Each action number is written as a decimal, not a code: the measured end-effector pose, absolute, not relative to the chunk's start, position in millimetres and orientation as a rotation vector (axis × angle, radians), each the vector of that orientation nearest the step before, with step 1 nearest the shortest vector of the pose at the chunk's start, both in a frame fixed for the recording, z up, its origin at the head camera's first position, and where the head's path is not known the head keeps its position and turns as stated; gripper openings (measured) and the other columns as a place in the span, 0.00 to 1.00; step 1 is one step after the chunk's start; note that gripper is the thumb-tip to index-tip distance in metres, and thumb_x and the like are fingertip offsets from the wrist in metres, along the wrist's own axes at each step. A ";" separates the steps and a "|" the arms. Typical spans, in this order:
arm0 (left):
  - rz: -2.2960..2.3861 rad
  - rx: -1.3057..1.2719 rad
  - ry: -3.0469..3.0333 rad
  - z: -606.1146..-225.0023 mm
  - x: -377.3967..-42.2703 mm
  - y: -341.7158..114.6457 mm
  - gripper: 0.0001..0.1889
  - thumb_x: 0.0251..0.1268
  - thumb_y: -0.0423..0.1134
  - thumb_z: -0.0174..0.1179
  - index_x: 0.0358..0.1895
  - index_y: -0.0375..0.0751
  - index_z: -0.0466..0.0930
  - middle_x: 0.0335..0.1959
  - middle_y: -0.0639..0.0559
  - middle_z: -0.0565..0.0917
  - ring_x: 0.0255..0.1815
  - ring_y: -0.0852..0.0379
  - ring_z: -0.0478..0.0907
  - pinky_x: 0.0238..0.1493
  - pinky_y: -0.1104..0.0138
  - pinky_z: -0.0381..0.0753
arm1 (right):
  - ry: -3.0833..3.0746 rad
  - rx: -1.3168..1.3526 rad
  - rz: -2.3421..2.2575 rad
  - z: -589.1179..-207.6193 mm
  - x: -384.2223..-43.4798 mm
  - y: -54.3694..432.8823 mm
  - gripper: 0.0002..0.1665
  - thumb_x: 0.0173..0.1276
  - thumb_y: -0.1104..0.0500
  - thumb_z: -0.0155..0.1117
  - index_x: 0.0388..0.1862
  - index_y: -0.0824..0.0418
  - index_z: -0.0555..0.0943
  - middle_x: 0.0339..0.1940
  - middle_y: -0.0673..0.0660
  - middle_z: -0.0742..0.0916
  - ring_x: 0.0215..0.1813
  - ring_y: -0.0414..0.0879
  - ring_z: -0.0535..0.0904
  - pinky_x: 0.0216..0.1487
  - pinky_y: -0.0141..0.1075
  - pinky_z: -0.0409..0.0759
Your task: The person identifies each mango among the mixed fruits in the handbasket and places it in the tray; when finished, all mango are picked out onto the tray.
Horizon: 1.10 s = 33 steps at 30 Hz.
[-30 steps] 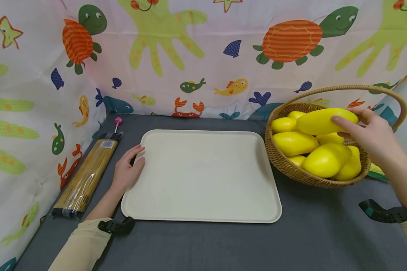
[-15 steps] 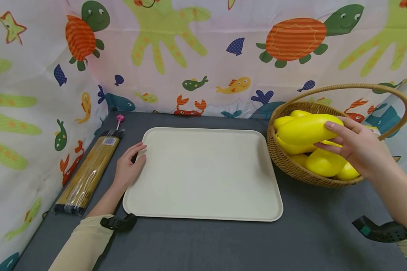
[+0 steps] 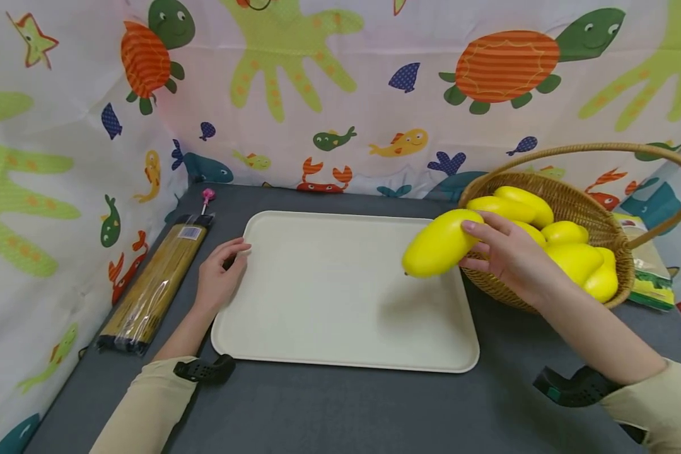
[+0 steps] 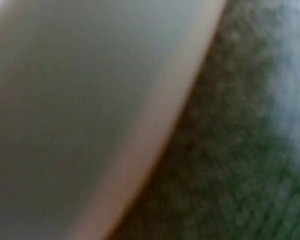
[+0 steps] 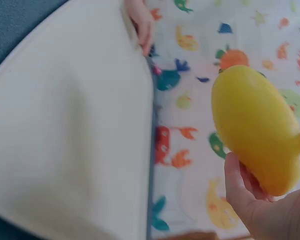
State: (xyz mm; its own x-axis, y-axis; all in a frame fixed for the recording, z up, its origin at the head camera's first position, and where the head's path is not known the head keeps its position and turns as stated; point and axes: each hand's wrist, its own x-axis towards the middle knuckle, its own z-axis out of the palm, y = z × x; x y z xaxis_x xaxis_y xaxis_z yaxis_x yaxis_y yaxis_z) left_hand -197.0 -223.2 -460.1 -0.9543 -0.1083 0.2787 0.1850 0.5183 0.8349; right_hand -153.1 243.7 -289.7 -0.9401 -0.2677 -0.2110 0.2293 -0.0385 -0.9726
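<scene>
My right hand: (image 3: 505,255) clamped on one yellow fruit (image 3: 439,244), thumb on one side and fingers on the other, gripping one end while the rest sticks out free.
The fruit I hold: over the right part of the cream tray (image 3: 318,284), near its far right corner; it is off the surface, with a soft shadow below, and its free end points left, tipped toward me.
My left hand: (image 3: 218,277) resting at the tray's left rim, thumb and fingers apart with a gap between them — touching the edge, not clamped on it.
My left wrist view: only a blurred pale curve beside a dark woven surface; I cannot make out my fingers there.
Basket on my right: a wicker basket (image 3: 601,217) with a tall arched handle, just beside the tray; more yellow fruits (image 3: 573,261) are piled inside it.
Behind the basket: a packet (image 3: 649,271) with yellow and green at its lower end, partly hidden.
Far left: a bundle of thin sticks (image 3: 156,287) in clear wrap, lying slantwise, with a small pink ball (image 3: 208,194) on a stem at its far end.
Underneath and around: a dark grey tabletop (image 3: 346,410) — and a white curtain (image 3: 357,126) printed with sea creatures behind.
</scene>
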 end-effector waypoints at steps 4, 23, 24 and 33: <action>-1.429 -0.069 -2.439 -460.9 -197.8 -223.1 0.12 0.69 0.35 0.57 0.51 0.38 0.84 0.61 0.49 0.78 0.58 0.53 0.76 0.49 0.80 0.69 | 2.017 -0.009 -1.931 -299.3 -157.4 217.3 0.37 0.74 0.47 0.56 0.72 0.62 0.57 0.57 0.53 0.75 0.51 0.42 0.81 0.50 0.34 0.81; -1.446 -0.075 -2.390 -464.5 -200.0 -224.2 0.11 0.68 0.33 0.58 0.49 0.37 0.85 0.58 0.48 0.80 0.53 0.51 0.78 0.47 0.81 0.71 | 2.155 0.209 -1.799 -370.4 -203.9 111.2 0.38 0.63 0.37 0.65 0.64 0.59 0.72 0.57 0.57 0.78 0.50 0.51 0.75 0.52 0.39 0.80; -1.450 -0.073 -2.386 -464.7 -200.1 -223.9 0.11 0.67 0.32 0.59 0.49 0.37 0.85 0.58 0.48 0.80 0.53 0.51 0.78 0.47 0.80 0.71 | 2.170 0.219 -1.786 -373.1 -206.8 105.9 0.38 0.63 0.37 0.66 0.63 0.58 0.73 0.56 0.57 0.79 0.49 0.51 0.76 0.51 0.39 0.80; -1.463 -0.058 -2.375 -462.7 -198.7 -223.7 0.11 0.68 0.32 0.58 0.49 0.37 0.86 0.57 0.48 0.80 0.53 0.52 0.78 0.46 0.81 0.72 | 2.357 0.141 -1.689 -395.4 -234.2 63.6 0.39 0.53 0.28 0.68 0.50 0.57 0.79 0.43 0.57 0.82 0.36 0.51 0.80 0.41 0.40 0.83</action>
